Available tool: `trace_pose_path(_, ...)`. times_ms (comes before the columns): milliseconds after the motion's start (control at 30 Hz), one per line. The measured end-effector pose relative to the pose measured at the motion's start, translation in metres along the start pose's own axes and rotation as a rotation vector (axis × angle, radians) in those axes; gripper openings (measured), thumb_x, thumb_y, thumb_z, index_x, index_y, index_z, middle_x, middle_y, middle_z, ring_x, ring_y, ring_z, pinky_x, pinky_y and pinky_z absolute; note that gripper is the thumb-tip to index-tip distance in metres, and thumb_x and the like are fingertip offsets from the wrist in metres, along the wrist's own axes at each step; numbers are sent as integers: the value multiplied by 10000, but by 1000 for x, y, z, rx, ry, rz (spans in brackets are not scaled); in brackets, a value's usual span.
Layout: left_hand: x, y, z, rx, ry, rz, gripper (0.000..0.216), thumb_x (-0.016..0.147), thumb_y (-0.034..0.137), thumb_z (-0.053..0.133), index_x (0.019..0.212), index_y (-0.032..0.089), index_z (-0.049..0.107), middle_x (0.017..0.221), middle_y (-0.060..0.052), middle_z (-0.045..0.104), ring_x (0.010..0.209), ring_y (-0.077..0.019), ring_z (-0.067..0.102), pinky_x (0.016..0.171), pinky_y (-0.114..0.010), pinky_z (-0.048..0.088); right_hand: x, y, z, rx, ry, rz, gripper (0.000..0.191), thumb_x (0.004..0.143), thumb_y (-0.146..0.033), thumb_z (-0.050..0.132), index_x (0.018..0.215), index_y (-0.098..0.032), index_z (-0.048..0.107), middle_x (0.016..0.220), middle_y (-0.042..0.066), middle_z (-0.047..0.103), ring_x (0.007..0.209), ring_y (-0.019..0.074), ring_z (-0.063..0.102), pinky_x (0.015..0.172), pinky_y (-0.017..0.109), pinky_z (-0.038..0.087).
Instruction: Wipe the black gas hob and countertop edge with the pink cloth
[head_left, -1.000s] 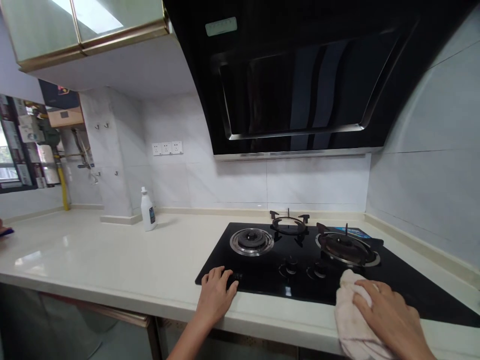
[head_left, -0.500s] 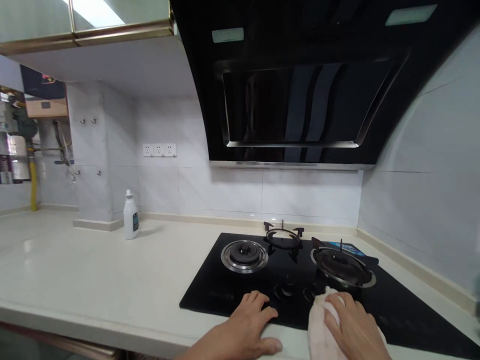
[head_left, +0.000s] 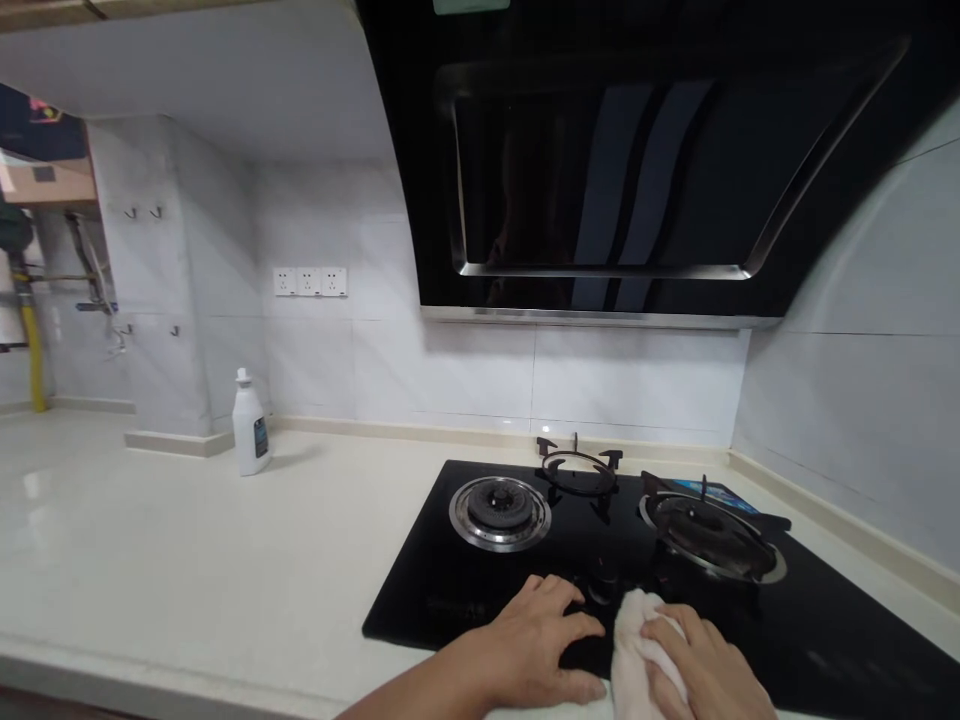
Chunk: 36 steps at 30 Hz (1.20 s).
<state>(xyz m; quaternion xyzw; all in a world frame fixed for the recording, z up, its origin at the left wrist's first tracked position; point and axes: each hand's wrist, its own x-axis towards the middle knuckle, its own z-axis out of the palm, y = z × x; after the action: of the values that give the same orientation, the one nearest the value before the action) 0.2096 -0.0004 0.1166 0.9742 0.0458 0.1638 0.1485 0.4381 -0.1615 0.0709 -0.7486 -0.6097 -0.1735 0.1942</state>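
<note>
A black glass gas hob (head_left: pixel 442 590) is set into a cream counter. My left hand (head_left: pixel 536 650) lies flat on the hob's front edge, fingers stretched out, holding nothing. Right beside it my right hand (head_left: pixel 701 670) presses a pale pink cloth (head_left: pixel 634 655) onto the glass just in front of the control knobs (head_left: pixel 604 590). The left burner (head_left: pixel 500 507) has no pan support; a loose pan support (head_left: pixel 580 466) sits at the back, and the right burner (head_left: pixel 709 530) carries its grate.
A black extractor hood (head_left: pixel 637 160) hangs low over the hob. A white bottle (head_left: pixel 250 437) stands on the counter (head_left: pixel 187 560) at the back left, near a tiled pillar. Wall sockets (head_left: pixel 310 281) are on the backsplash. A tiled wall closes the right side.
My left hand has slid right along the hob's front edge. My right hand with the cloth has moved left, and the two hands now lie side by side.
</note>
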Motion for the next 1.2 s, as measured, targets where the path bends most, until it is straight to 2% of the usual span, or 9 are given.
trace_pose_path(167,0,-4,2,-29,-6,-2,544,902,533,696,1393,333,578,1460,-79,525,1349,-301,474,1155,-488,344,33,-37,-8,-210,-19,-7,288,923,-333,450,1072,-319,695,1095,70,680,921,277,626,743,405,407)
trace_pose_path(367,2,-6,2,-20,-50,-6,526,895,545,687,1334,267,610,1447,-103,526,1336,-318,472,1145,-511,343,46,-44,-13,-265,16,-109,185,873,-260,523,971,-286,677,1006,68,649,908,292,578,761,414,323)
trace_pose_path(500,3,-8,4,-53,-23,-1,509,897,547,692,1312,259,627,1398,-87,563,1304,-293,501,1129,-466,360,42,-39,-11,-270,158,-243,140,827,-228,575,941,-279,639,942,35,624,822,243,558,728,377,296)
trace_pose_path(600,4,-11,0,-72,-2,6,464,874,536,732,1240,258,670,1312,-60,624,1217,-258,564,1067,-401,408,35,-37,-5,-246,259,-277,171,796,-241,610,962,-278,621,945,21,621,786,218,552,700,351,307)
trace_pose_path(700,4,-12,-8,-87,10,-3,423,836,511,782,1159,248,708,1215,-41,675,1123,-234,617,996,-358,442,26,-37,2,-184,322,-249,210,816,-285,620,1026,-281,619,996,21,638,785,196,572,680,325,354)
trace_pose_path(867,6,-10,-21,-133,106,-48,211,928,286,653,1121,243,728,1073,-21,715,1031,-179,660,958,-308,456,15,-39,10,-50,361,-143,216,894,-331,523,1067,-298,648,1083,36,678,832,198,622,670,323,438)
trace_pose_path(1033,9,-16,-24,-141,202,-160,193,912,235,639,1059,198,760,1008,-41,734,937,-173,672,917,-295,485,8,-21,10,15,272,44,317,960,-439,422,1106,-343,686,1207,38,679,963,237,645,717,372,485)
trace_pose_path(1200,9,-21,-24,-158,242,-169,196,903,207,623,1027,184,772,956,-48,730,887,-169,666,850,-268,505,2,1,2,-35,176,140,428,971,-455,329,1181,-348,687,1303,46,647,961,275,617,691,420,482)
